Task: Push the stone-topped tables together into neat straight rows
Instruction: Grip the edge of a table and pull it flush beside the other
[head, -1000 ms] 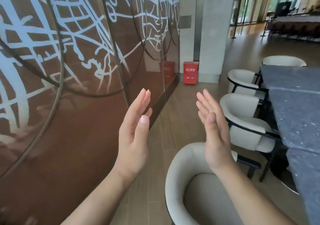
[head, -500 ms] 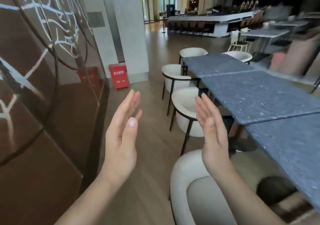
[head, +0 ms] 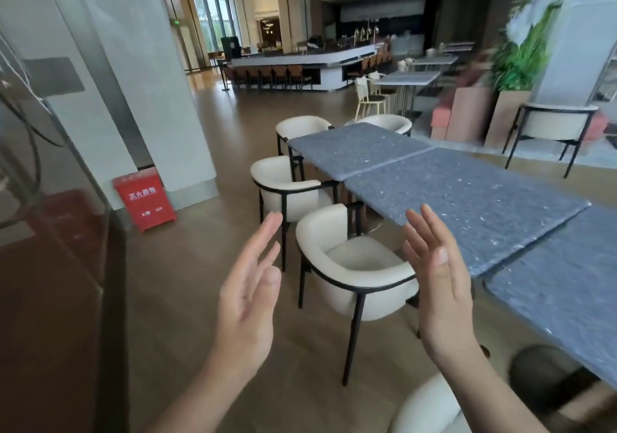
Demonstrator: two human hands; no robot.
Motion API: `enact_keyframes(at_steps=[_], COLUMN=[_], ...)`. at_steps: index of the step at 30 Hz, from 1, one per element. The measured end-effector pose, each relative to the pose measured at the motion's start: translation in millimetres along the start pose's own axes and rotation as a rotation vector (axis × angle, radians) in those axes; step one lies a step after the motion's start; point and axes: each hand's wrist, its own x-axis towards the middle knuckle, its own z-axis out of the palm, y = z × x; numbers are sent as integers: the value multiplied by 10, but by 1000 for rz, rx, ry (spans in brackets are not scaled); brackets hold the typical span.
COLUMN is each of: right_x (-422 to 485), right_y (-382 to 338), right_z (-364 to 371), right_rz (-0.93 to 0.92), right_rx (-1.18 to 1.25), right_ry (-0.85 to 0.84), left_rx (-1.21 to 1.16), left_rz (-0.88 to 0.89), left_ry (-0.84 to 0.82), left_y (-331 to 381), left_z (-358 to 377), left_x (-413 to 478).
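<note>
Three blue-grey stone-topped tables stand end to end on my right: the far table [head: 354, 147], the middle table [head: 467, 202] and the near table [head: 561, 285]. The near table's edge sits offset from the middle one, with a thin gap between them. My left hand [head: 247, 295] and my right hand [head: 437, 285] are raised in front of me, palms facing each other, fingers straight and apart. Both hands hold nothing and touch no table. My right hand hovers just left of the middle table's near corner.
Cream armchairs with black frames line the tables' left side, the nearest chair [head: 354, 272] between my hands, another chair [head: 287, 189] beyond. A red box [head: 144, 200] stands by a white pillar [head: 140, 75]. A brown wall panel [head: 50, 265] runs along my left. A bar counter [head: 300, 65] lies far back.
My view has swung right, from the patterned brown wall to the row of tables and the hall. My hands keep the same raised, open pose.
</note>
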Motion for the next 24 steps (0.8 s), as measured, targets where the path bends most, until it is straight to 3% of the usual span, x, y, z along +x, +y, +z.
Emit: enact_keyframes(at_steps=[10,17,24], right_x=[1230,2272,3332], right_y=[1115,2281,3138], right_z=[831,1499,1889], right_rz=[19,38,75], right_rx=[-176,-280,-362], right_ry=[112,323,472], left_rx=[-186,-219,-245], left_rz=[-37,10,-108], left_ry=[-125,-311,-388], left_y=[-1626,-3051,-4292], left_z=[-360,-631,-597], left_x=[1856,3317,4703])
